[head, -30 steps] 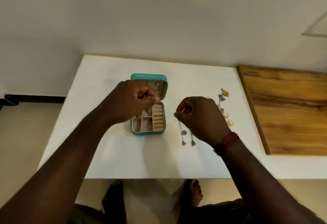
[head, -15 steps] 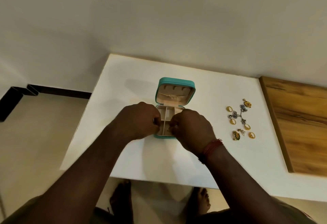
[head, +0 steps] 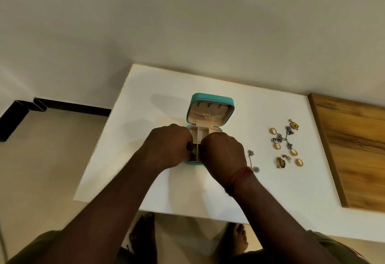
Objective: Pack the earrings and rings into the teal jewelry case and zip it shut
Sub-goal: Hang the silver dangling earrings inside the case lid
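Right of my right hand [head: 224,153] I count four gold rings [head: 273,131], two ornate gold earrings [head: 294,124], a silver tangle [head: 279,138] I cannot count and one long silver earring [head: 251,153], with one teal case [head: 212,97] partly beneath it.

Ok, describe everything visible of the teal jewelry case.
The teal jewelry case is small, square with rounded corners, teal outside, lined in beige suede-like material. It sits open on the white table, lid raised at the far side, showing a gathered pocket. Beige dividers split the base into compartments. The left hand and right hand curl over its near half, hiding most of the base.
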